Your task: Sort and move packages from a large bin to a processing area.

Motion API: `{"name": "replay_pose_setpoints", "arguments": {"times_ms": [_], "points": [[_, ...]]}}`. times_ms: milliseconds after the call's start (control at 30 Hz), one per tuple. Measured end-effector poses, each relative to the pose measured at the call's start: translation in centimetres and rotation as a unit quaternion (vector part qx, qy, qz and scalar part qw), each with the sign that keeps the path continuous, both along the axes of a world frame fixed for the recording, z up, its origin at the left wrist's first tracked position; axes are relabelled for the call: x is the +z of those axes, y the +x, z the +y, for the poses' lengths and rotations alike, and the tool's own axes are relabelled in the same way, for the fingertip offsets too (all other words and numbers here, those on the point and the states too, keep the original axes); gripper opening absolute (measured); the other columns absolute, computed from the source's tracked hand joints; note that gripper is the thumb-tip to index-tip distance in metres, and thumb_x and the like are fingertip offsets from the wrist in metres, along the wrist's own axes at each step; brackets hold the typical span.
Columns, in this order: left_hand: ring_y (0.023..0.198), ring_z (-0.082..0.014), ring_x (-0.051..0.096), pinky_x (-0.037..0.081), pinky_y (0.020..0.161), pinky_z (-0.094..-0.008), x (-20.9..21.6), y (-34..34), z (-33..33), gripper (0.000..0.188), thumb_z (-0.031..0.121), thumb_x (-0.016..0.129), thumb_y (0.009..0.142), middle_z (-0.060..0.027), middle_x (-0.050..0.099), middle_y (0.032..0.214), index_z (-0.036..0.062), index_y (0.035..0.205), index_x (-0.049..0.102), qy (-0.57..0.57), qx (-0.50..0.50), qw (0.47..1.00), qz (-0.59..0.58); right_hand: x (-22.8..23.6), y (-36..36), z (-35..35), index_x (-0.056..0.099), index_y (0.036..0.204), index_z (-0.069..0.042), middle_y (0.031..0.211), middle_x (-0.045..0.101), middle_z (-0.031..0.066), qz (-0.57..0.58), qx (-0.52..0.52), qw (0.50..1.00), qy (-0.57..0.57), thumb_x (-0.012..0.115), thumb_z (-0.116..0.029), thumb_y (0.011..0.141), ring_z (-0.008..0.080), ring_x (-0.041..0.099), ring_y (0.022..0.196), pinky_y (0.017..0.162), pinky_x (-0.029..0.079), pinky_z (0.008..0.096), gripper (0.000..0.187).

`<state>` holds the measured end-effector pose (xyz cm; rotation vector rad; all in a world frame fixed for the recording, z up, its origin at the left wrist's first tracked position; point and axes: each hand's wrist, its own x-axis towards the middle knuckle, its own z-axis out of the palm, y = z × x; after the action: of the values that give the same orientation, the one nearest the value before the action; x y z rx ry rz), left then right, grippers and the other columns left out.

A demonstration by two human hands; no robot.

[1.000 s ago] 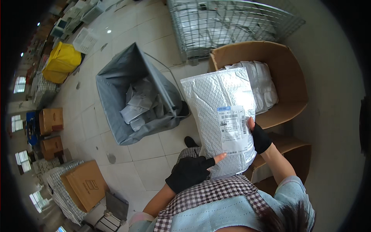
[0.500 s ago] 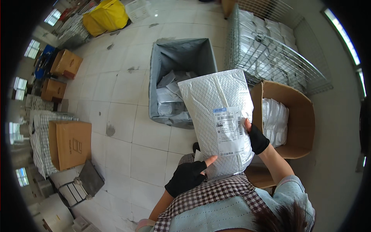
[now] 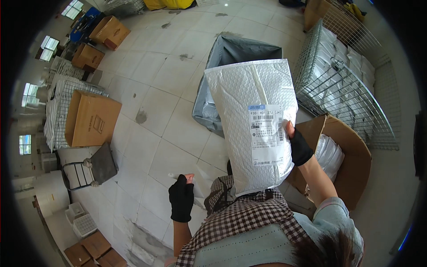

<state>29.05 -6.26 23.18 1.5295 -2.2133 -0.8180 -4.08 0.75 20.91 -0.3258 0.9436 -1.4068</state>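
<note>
Looks like a parcel-packing workplace or warehouse. Contains a wire cage (image 3: pixel 310 64) and a cardboard box (image 3: pixel 356 167), both holding pale packages (image 3: pixel 330 155), plus a grey bin (image 3: pixel 247 50), a shipping-labelled bubble mailer (image 3: pixel 244 86), and brown cartons (image 3: pixel 91 120). Has a tiled floor (image 3: pixel 178 122), with small windows (image 3: pixel 48 48) along one side.

A white label (image 3: pixel 267 135) on the silver bubble mailer (image 3: pixel 247 82) carries a blue patch (image 3: pixel 256 107), a bold line of characters, two barcodes and finer print. Dark lettering (image 3: pixel 90 123) and an outlined emblem (image 3: pixel 103 121) mark the brown carton (image 3: pixel 111 107) at left; a farther carton's (image 3: pixel 106 29) mark is illegibly small.
</note>
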Motion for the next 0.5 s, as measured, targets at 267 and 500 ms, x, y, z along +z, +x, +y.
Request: {"name": "replay_pose_setpoints", "arguments": {"times_ms": [267, 500], "points": [[0.062, -0.0290, 0.056, 0.043, 0.056, -0.0318, 1.8, 0.7, 0.9, 0.012, 0.013, 0.051, 0.085, -0.0140, 0.059, 0.072, 0.0014, 0.080, 0.052, 0.002, 0.084, 0.995, -0.049, 0.4, -1.9, -1.8, 0.039, 0.124, 0.002, 0.115, 0.052, 0.0114, -0.018, 0.015, 0.999, -0.036, 0.048, -0.050, 0.083, 0.0181, 0.053, 0.101, 0.087, 0.043, 0.0303, 0.067], [0.070, -0.0211, 0.052, 0.042, 0.071, -0.0302, 2.1, 1.7, -0.5, 0.022, 0.018, 0.046, 0.087, -0.0128, 0.058, 0.095, -0.0002, 0.097, 0.052, -0.177, 0.108, 0.978, 0.012, -3.1, -2.6, -7.9, 0.044, 0.120, 0.002, 0.106, 0.057, 0.0090, 0.025, -0.077, 0.997, 0.015, 0.051, -0.042, 0.085, 0.0166, 0.058, 0.090, 0.077, 0.047, 0.0301, 0.057]]}}
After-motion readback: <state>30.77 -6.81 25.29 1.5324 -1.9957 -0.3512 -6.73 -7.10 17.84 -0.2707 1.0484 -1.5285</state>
